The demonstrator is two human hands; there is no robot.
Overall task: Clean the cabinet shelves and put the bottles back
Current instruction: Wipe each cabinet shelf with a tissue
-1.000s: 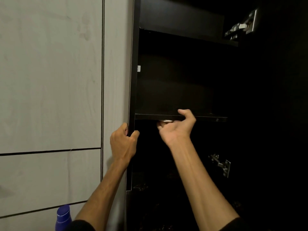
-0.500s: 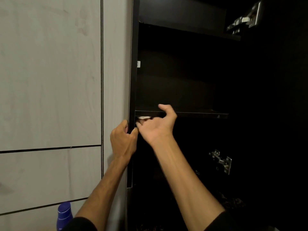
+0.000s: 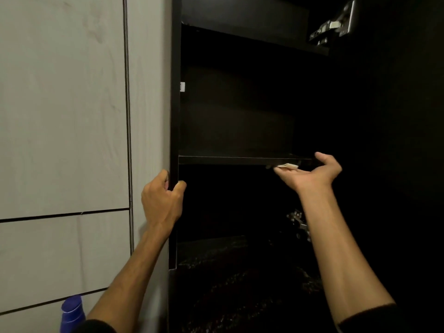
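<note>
Shelf [image 3: 240,160] edge — right hand [image 3: 310,174], likely pinching cloth [image 3: 288,166], slid rightward; left hand [image 3: 162,200] still grips cabinet side [image 3: 175,104].

Counting as I go: two hands up, my left grip [image 3: 163,198] and my right grip [image 3: 310,173]. One cabinet [image 3: 175,116], open and dark. Two shelves I can see in it, the lower shelf [image 3: 228,160] and the upper shelf [image 3: 252,37]. One pale cloth [image 3: 287,166]. Two metal hinges, a top hinge [image 3: 334,26] and a low hinge [image 3: 299,223]. One blue bottle [image 3: 72,313], bottom left. One small white peg [image 3: 182,86].
</note>
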